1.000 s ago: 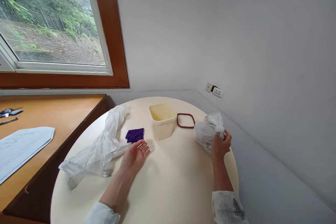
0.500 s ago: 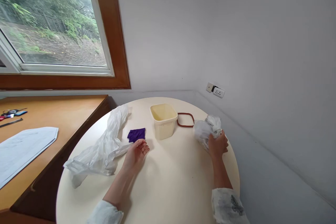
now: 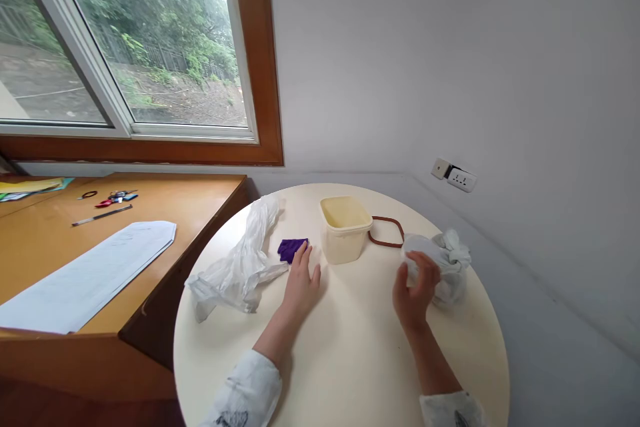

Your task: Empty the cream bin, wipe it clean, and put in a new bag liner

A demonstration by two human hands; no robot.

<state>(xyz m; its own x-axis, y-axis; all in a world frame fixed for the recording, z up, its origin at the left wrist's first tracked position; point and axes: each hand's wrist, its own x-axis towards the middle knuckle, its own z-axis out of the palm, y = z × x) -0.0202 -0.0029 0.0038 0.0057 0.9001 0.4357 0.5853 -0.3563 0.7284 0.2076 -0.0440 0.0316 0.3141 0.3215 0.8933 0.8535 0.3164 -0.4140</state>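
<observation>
My left hand point(image 3: 301, 278) is palm down with fingers spread, its fingertips at the right edge of a small folded purple cloth point(image 3: 289, 250). I cannot tell whether they touch it. Just right of the cloth stands a cream plastic bin point(image 3: 345, 243), upright, with its top uncovered. My right hand point(image 3: 417, 288) is open, thumb and fingers apart, in front of a bunched white plastic bag point(image 3: 454, 263) and partly covering it. A brown rounded-square ring point(image 3: 387, 244) lies between the bin and that bag. Left of the cloth, another white plastic bag point(image 3: 243, 265) lies loosely spread.
All this rests on a round cream table point(image 3: 350, 367). To the left is a wooden desk point(image 3: 200, 203) with papers point(image 3: 95, 273), a pen point(image 3: 103, 215) and small items. Walls stand behind and right, with a socket point(image 3: 461, 179) low in the corner.
The view has swung left. My right hand has let go of the bunched bag and sits to its left. My left hand has turned from palm up to palm down by the purple cloth.
</observation>
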